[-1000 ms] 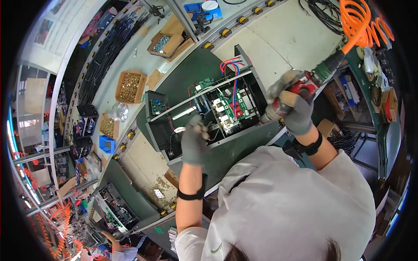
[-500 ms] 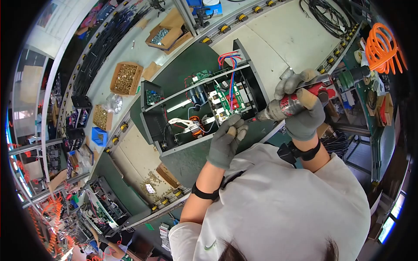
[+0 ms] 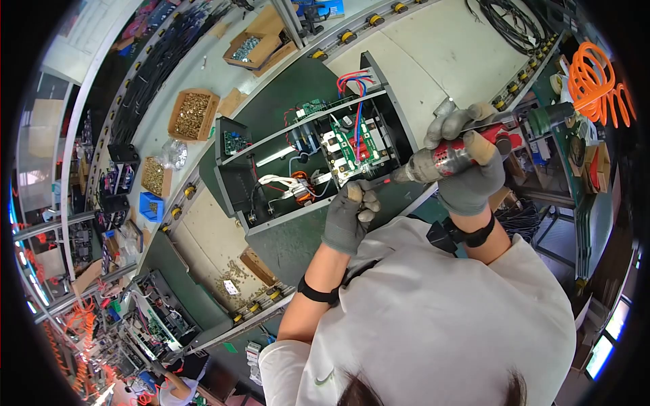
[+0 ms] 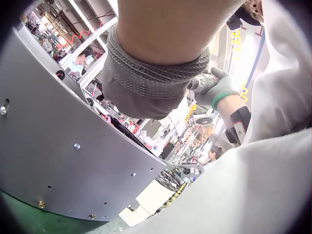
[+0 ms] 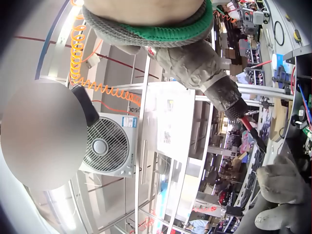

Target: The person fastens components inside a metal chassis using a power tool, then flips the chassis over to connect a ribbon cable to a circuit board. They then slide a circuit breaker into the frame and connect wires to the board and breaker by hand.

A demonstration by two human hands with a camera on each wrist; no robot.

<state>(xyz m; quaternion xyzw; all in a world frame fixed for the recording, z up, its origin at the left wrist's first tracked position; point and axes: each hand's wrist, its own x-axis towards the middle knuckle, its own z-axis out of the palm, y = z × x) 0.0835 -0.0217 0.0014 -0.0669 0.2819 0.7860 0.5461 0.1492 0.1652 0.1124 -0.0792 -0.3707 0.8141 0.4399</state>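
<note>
In the head view my gloved right hand [image 3: 467, 169] grips a red and grey air screwdriver [image 3: 433, 164] whose nose is wrapped in worn tape. Its bit [image 5: 252, 134], red then black at the tip, points left toward my gloved left hand [image 3: 347, 220]. The left fingers are curled at the bit's tip, by the near edge of an open metal chassis [image 3: 291, 220]. Any screw there is hidden by the glove. Inside the chassis are a green circuit board [image 3: 352, 145], red and blue wires [image 3: 359, 115] and a copper-wound coil [image 3: 301, 187].
Beyond the chassis stand cardboard boxes of brass-coloured fasteners [image 3: 191, 115] and silver ones [image 3: 247, 49], plus a blue bin [image 3: 150, 207]. An orange coiled hose [image 3: 588, 81] runs to the screwdriver. Black cable [image 3: 504, 27] lies at the far right; another chassis [image 3: 162, 308] stands lower left.
My left hand has moved right from the chassis interior to the bit at the near edge. The screwdriver has shifted slightly right from its earliest position and swung flatter, its bit now meeting the left fingers.
</note>
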